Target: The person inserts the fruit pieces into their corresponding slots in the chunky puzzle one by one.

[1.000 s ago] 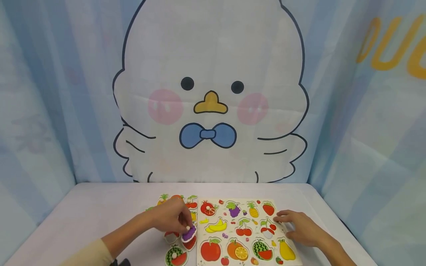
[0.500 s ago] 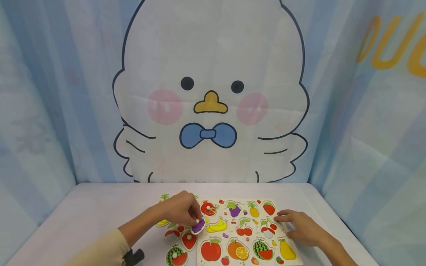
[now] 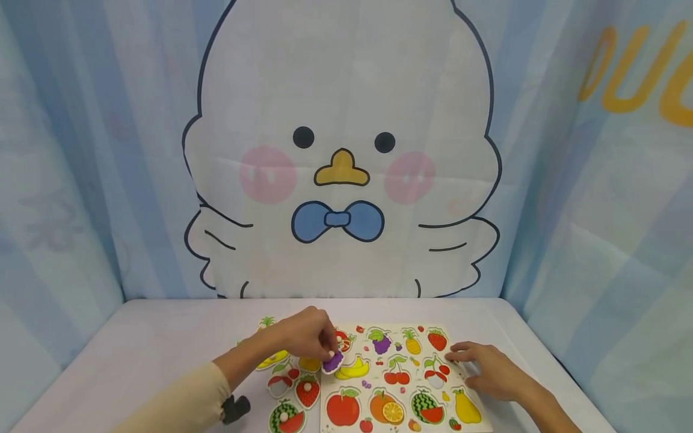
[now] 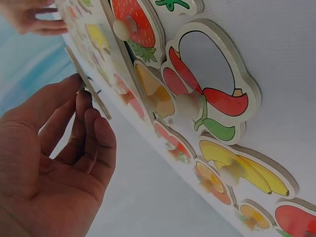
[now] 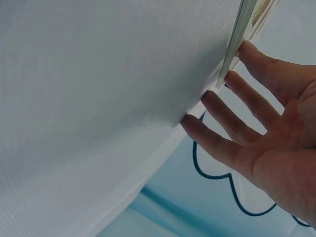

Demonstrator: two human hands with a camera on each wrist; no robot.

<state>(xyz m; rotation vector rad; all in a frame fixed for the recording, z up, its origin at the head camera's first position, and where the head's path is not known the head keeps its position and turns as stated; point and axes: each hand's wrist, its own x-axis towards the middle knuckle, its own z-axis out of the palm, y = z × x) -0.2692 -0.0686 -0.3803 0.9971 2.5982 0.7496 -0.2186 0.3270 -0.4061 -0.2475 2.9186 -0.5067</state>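
In the head view my left hand (image 3: 310, 332) pinches the knob of a purple grape puzzle piece (image 3: 332, 362). It is held over the left edge of the fruit puzzle board (image 3: 415, 379), close to the printed bananas. From the left wrist view the same piece (image 4: 91, 84) shows edge-on at thumb and fingertips. My right hand (image 3: 489, 370) touches the board's right edge with fingers spread and fairly straight. The right wrist view has those fingers (image 5: 224, 121) along the board edge and tabletop. A pomegranate piece (image 3: 344, 341) with a knob lies at the board's upper left.
Several knobbed fruit pieces lie left of the board, among them a strawberry (image 3: 307, 391), a watermelon (image 3: 287, 416) and bananas (image 4: 247, 168). My left forearm passes over some of them. A dark device (image 3: 235, 409) sits at my left sleeve. A printed curtain hangs behind the table.
My left hand has carried the grape piece to the right, from above the loose pieces to the board's left edge. My right hand stays in place.
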